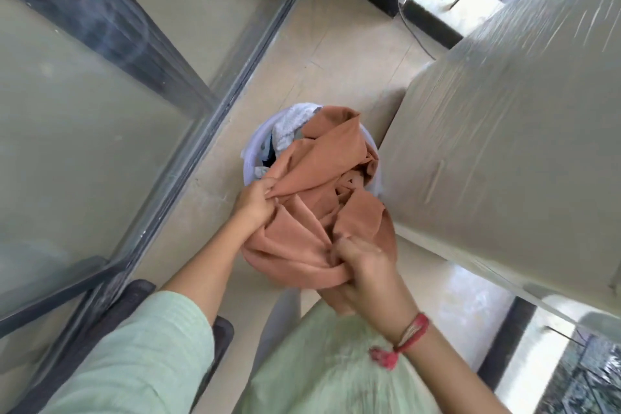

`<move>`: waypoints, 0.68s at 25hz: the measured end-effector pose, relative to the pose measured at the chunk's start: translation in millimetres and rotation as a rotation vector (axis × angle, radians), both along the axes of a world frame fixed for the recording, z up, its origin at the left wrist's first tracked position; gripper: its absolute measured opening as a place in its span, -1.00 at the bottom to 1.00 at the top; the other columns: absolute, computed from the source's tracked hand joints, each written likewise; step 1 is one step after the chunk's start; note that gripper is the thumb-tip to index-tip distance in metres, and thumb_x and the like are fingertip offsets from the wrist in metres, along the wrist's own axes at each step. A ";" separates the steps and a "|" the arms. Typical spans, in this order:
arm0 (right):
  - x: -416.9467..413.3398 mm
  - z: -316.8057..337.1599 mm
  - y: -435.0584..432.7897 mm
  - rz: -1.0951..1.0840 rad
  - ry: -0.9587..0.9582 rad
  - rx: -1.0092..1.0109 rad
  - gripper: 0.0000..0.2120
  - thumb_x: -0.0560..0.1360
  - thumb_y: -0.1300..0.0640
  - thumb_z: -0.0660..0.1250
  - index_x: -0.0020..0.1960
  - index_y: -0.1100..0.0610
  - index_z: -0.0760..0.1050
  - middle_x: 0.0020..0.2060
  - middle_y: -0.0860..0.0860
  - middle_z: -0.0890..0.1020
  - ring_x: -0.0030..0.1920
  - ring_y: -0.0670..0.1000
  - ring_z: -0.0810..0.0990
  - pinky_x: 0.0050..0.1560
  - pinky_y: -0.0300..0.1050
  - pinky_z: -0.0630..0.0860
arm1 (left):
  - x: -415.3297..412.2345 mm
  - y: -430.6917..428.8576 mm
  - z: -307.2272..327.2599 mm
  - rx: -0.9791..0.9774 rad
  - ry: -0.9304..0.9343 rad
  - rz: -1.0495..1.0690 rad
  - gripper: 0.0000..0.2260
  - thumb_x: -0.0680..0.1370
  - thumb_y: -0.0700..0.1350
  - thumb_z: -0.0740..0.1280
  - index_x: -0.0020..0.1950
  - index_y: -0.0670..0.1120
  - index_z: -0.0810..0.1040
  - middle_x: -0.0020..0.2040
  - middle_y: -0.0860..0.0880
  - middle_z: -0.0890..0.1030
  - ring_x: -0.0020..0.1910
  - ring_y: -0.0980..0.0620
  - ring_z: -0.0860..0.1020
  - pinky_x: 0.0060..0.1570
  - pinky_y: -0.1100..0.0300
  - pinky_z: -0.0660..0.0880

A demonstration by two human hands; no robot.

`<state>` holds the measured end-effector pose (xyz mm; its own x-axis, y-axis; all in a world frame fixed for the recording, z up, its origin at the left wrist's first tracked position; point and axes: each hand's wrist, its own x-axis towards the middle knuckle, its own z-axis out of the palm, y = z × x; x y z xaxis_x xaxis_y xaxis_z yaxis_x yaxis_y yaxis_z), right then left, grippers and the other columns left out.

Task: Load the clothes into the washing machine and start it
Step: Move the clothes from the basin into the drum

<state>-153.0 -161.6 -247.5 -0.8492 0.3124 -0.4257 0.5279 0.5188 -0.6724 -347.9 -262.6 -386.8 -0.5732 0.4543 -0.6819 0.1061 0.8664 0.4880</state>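
A pale lilac laundry basket (250, 163) stands on the floor below me, holding white and dark clothes (285, 131). A large rust-orange cloth (316, 191) rises out of it, bunched between my hands. My left hand (257, 200) pinches a fold of the cloth at its left edge. My right hand (364, 267), with a red thread band on the wrist, grips a gathered handful at the lower right. To the right stands a big appliance wrapped in clear plastic (504, 144), probably the washing machine; its door and controls are out of sight.
A glass sliding door with a dark frame (161, 151) runs along the left. Beige tiled floor (319, 54) stretches ahead between door and appliance. A black cable (408, 27) hangs near the far wall. A dark mat (134, 299) lies by my feet.
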 end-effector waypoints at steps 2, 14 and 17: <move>-1.4 1.3 29.8 -0.046 -0.129 -0.224 -0.74 0.27 0.02 0.48 -0.13 0.08 0.50 -0.15 -0.08 0.57 -0.12 -0.09 0.54 -0.12 -0.26 0.45 | -5.6 -17.1 6.5 0.034 0.066 -0.010 -0.84 0.46 -0.24 0.30 -0.01 -0.08 0.60 -0.06 -0.14 0.65 -0.03 -0.16 0.58 -0.09 0.13 0.47; -132.2 -200.4 85.8 -1.064 -0.535 -0.626 -0.46 0.53 -0.03 0.29 0.37 0.19 0.19 0.25 0.13 0.42 0.27 0.16 0.41 -0.01 0.10 0.46 | -13.6 -64.3 -101.2 -0.102 0.210 -0.149 -0.79 0.45 -0.03 0.42 0.02 -0.10 0.60 0.13 -0.22 0.50 0.20 -0.25 0.46 0.18 0.00 0.42; -128.0 -236.9 83.3 -0.894 -0.425 -0.401 -0.66 0.54 0.15 0.23 0.27 0.28 0.42 0.24 0.21 0.51 0.17 0.19 0.51 -0.33 -0.26 0.52 | -4.8 -61.3 -113.2 0.113 -0.180 0.173 -0.87 0.43 -0.07 0.42 -0.04 0.03 0.56 0.22 -0.21 0.50 0.29 -0.17 0.42 0.24 0.12 0.36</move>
<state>-280.9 -78.4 -484.4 -0.1393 0.5196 -0.8430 0.8384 -0.3911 -0.3796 -352.7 -324.0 -500.1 -0.5231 0.4388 -0.7306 -0.1361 0.8032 0.5799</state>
